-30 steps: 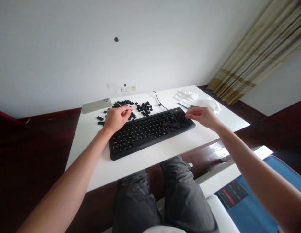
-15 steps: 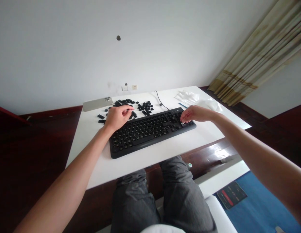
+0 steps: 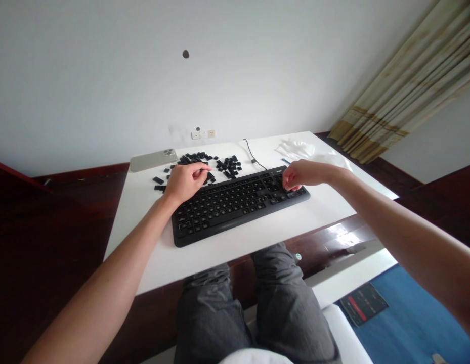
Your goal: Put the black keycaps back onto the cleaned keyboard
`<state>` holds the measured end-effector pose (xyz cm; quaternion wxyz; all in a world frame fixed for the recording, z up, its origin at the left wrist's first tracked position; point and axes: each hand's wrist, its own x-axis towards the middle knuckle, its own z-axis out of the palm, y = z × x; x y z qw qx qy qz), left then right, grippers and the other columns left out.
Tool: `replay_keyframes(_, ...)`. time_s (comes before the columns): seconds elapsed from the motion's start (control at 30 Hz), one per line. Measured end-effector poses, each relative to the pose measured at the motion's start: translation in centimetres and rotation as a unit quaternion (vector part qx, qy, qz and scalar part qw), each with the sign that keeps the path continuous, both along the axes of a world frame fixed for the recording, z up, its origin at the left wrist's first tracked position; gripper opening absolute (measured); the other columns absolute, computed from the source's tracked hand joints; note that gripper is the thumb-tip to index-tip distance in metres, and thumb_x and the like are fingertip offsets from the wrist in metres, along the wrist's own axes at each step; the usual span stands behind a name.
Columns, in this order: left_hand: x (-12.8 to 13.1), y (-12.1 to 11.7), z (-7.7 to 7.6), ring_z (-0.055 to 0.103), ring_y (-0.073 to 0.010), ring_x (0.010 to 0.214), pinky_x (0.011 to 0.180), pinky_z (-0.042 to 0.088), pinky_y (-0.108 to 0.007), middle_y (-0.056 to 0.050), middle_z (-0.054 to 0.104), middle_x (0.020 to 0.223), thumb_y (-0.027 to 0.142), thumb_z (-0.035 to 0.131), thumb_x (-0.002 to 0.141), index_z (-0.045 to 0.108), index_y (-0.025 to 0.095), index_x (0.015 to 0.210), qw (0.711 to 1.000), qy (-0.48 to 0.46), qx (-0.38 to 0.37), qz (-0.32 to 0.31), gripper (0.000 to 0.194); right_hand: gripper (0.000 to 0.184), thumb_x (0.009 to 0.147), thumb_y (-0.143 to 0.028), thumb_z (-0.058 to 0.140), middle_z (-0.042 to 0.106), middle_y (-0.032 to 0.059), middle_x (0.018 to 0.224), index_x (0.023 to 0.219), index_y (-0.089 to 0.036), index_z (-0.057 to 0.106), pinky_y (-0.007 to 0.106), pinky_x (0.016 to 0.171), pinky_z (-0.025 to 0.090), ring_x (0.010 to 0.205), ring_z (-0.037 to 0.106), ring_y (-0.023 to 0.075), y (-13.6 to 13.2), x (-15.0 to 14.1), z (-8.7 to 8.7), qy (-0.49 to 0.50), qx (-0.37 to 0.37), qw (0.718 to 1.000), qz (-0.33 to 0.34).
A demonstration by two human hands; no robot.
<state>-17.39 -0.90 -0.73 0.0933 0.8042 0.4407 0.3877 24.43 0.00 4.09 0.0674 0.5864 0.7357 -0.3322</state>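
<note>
A black keyboard (image 3: 227,218) lies at a slant on the white table, many of its key positions bare of caps. Over its left back part is my left hand (image 3: 184,183), thumb and forefinger pinched on a small dark piece that looks like a keycap. Loose black keycaps (image 3: 197,156) lie scattered just behind that hand. My right hand (image 3: 301,174) rests at the number pad on the right end, its fingers curled down against the keys. Whatever is under those fingertips is hidden.
A phone (image 3: 151,161) lies at the table's back left. Behind the keyboard runs its black cable (image 3: 253,154). Crumpled white plastic (image 3: 299,148) and a thin blue tool (image 3: 285,161) are at the back right. The table (image 3: 235,253) ends near my knees.
My right hand's fingers have curled in more at the number pad, and a pale bit seen at their tips is hidden now. My left hand keeps its pinch. The view has shifted slightly.
</note>
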Motion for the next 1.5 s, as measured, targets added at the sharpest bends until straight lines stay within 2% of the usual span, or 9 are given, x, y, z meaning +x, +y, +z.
replay_keyframes(0.33,-0.1,0.1,-0.3,0.051,-0.0125,0.051,0.058,0.037,-0.027,0.002,0.069,0.061,0.029,0.064,0.097,0.087,0.022,0.104,1.000,0.002,0.001,-0.001,0.025,0.004,0.075,-0.024,0.073,0.077,0.0040,0.074,0.078,-0.024,0.076,0.038,0.067,0.056,0.074,0.076,0.0252,-0.6,-1.6,0.6,-0.084,0.010,0.996,0.021)
replay_keyframes(0.53,-0.1,0.0,-0.2,0.050,-0.0123,0.051,0.059,0.037,-0.027,0.002,0.067,0.060,0.028,0.062,0.098,0.087,0.022,0.104,1.000,-0.001,0.004,-0.002,0.026,0.005,0.076,-0.018,0.070,0.074,0.0034,0.070,0.075,-0.023,0.070,0.035,0.061,0.050,0.066,0.070,0.0218,-0.7,-1.8,0.2,-0.108,0.050,0.990,0.072)
replay_keyframes(0.6,-0.1,0.0,-0.1,0.049,-0.0121,0.051,0.059,0.036,-0.027,0.003,0.063,0.057,0.028,0.062,0.097,0.087,0.023,0.103,1.000,0.000,0.003,0.001,0.026,0.001,0.078,-0.023,0.070,0.075,0.0035,0.072,0.077,-0.023,0.070,0.034,0.063,0.051,0.068,0.072,0.0219,-0.8,-1.2,-0.3,-0.076,0.043,0.995,0.056)
replay_keyframes(0.77,-0.3,0.1,-0.2,0.049,-0.0126,0.052,0.060,0.037,-0.028,0.003,0.062,0.058,0.029,0.063,0.097,0.087,0.022,0.104,1.000,0.006,-0.005,0.007,0.025,0.021,0.077,-0.045,0.076,0.076,0.0041,0.073,0.078,-0.024,0.072,0.035,0.068,0.055,0.074,0.074,0.0234,-1.0,0.6,-1.2,0.027,0.028,0.999,0.022)
replay_keyframes(0.9,-0.8,0.4,-0.2,0.051,-0.0129,0.051,0.060,0.038,-0.027,0.003,0.064,0.058,0.029,0.063,0.098,0.087,0.023,0.106,1.000,0.017,-0.002,0.014,0.025,0.031,0.079,-0.056,0.075,0.077,0.0042,0.075,0.080,-0.025,0.077,0.035,0.071,0.053,0.076,0.072,0.0237,-0.6,0.6,-0.5,0.054,0.059,0.996,0.041)
replay_keyframes(1.0,-1.3,0.6,0.0,0.053,-0.0133,0.052,0.061,0.040,-0.027,0.002,0.068,0.061,0.025,0.064,0.098,0.087,0.023,0.107,0.999,0.034,0.004,0.025,0.025,0.025,0.085,-0.049,0.072,0.081,0.0052,0.084,0.086,-0.026,0.080,0.037,0.076,0.051,0.080,0.071,0.0238,-0.1,-1.7,0.7,0.018,0.170,0.984,0.057)
replay_keyframes(1.17,-1.4,0.5,0.1,0.059,-0.0145,0.055,0.061,0.041,-0.028,0.000,0.074,0.065,0.024,0.065,0.097,0.087,0.023,0.106,0.998,0.047,0.008,0.033,0.023,0.016,0.090,-0.030,0.066,0.081,0.0052,0.092,0.092,-0.026,0.082,0.038,0.079,0.050,0.083,0.070,0.0235,1.0,-9.3,1.2,0.037,0.285,0.952,0.103)
replay_keyframes(1.33,-1.4,0.4,0.1,0.057,-0.0137,0.053,0.061,0.040,-0.028,0.000,0.073,0.064,0.022,0.065,0.098,0.087,0.023,0.107,0.998,0.049,-0.002,0.032,0.024,0.012,0.078,-0.024,0.080,0.079,0.0062,0.089,0.088,-0.027,0.085,0.041,0.077,0.050,0.079,0.068,0.0245,3.9,-14.3,-0.5,-0.009,0.283,0.957,0.057)
replay_keyframes(1.5,-1.3,0.5,0.1,0.056,-0.0131,0.054,0.063,0.041,-0.028,0.001,0.071,0.064,0.023,0.066,0.098,0.087,0.023,0.107,0.998,0.052,-0.015,0.036,0.023,0.018,0.081,-0.025,0.078,0.081,0.0071,0.095,0.096,-0.027,0.087,0.042,0.081,0.051,0.080,0.069,0.0244,5.5,-14.0,-2.6,0.017,0.271,0.960,0.072)
